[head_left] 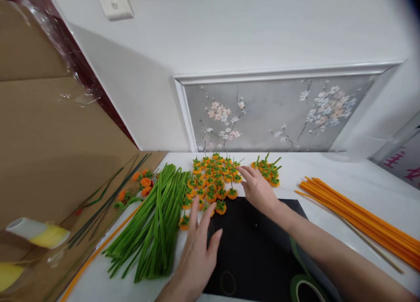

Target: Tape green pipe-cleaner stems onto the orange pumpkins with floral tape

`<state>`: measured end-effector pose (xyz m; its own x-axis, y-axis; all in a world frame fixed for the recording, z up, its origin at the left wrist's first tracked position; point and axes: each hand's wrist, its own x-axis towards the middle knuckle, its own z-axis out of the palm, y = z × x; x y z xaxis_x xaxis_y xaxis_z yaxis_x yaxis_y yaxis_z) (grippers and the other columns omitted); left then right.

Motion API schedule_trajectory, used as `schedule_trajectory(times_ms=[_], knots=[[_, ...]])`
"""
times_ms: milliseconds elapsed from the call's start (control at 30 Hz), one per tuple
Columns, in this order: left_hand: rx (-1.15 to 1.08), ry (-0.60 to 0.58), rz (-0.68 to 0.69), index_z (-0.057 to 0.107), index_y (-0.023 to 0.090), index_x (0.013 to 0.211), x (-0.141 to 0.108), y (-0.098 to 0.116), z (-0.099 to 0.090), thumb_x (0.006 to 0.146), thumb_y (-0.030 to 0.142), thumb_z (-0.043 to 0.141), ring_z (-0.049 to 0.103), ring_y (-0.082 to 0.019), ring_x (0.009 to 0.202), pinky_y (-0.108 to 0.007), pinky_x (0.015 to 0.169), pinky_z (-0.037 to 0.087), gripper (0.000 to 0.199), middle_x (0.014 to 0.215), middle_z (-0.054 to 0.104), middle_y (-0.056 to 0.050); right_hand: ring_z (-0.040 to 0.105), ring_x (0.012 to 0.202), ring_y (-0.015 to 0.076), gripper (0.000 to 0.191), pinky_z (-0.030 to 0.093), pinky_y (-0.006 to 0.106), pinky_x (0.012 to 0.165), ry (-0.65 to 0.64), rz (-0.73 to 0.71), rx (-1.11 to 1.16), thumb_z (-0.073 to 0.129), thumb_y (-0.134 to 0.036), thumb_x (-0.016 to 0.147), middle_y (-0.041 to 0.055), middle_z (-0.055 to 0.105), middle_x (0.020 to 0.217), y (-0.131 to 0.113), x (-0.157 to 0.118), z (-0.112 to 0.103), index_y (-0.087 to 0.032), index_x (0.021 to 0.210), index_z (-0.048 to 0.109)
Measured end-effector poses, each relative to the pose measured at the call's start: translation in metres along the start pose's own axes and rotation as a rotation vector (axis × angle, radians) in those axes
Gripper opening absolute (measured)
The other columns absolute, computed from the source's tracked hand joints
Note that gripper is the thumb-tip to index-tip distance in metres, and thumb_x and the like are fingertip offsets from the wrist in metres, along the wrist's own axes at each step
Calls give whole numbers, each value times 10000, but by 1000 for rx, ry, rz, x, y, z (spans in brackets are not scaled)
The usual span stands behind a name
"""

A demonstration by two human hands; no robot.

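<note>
My left hand (201,248) is open, fingers spread, over the left edge of a black board (252,245). Its fingertips reach the near side of a cluster of small orange pipe-cleaner flowers (211,192) with green bases turned up; whether they touch is unclear. Nothing shows in its grasp. At the cluster's right side, my right hand (258,187) stretches its fingers toward the flowers, thumb apart, and appears to hold nothing. Beyond it sits a smaller group of orange flowers (269,173) with short green stems. A thick bundle of green pipe cleaners (160,223) lies left of my left hand.
Orange pipe cleaners (357,219) lie on the right of the white table (328,170). A roll of green tape (306,289) is at the board's near edge. At left, cardboard (49,131) holds several finished-looking orange flowers (146,182) and dark stems. A wall stands behind.
</note>
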<state>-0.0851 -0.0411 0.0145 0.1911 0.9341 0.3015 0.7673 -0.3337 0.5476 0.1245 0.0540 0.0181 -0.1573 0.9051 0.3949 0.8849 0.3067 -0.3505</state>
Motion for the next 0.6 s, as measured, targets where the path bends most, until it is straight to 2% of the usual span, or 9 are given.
schedule_trajectory(times_ms=[100, 200, 300, 433, 600], knots=[[42, 47, -11, 400, 237, 1348, -10, -18, -10, 904, 234, 394, 217, -272, 1395, -473, 1082, 320, 444, 1514, 199, -97, 451, 1177, 245, 416, 420, 426, 970, 27, -166, 42, 422, -176, 918, 105, 457, 1328, -25, -21, -4, -262, 1323, 458], [48, 28, -60, 436, 208, 1324, -12, -33, -8, 901, 255, 402, 245, -281, 1384, -460, 1057, 364, 427, 1512, 191, -118, 317, 1284, 332, 370, 444, 484, 905, 4, -289, 30, 550, -327, 873, 89, 339, 1432, -48, -34, 3, -358, 1240, 531], [48, 13, -87, 474, 197, 1291, -8, -41, -1, 883, 224, 410, 254, -287, 1379, -474, 1068, 342, 414, 1507, 205, -115, 214, 1334, 376, 412, 400, 528, 925, -38, -322, -41, 625, -355, 825, 80, 282, 1479, -59, -36, 18, -371, 1227, 536], [86, -63, -83, 471, 191, 1292, -3, -37, 6, 863, 191, 420, 228, -280, 1388, -504, 1098, 271, 432, 1493, 249, -123, 268, 1319, 339, 307, 410, 485, 914, -141, -344, -121, 552, -288, 880, 70, 406, 1409, -49, -29, 32, -332, 1183, 570], [70, -129, -63, 445, 205, 1317, 2, -24, 11, 849, 165, 439, 258, -253, 1381, -462, 1100, 294, 470, 1493, 262, -115, 352, 1274, 301, 278, 440, 430, 886, -143, -297, -174, 505, -247, 904, 99, 436, 1382, -21, -21, 29, -289, 1165, 587]])
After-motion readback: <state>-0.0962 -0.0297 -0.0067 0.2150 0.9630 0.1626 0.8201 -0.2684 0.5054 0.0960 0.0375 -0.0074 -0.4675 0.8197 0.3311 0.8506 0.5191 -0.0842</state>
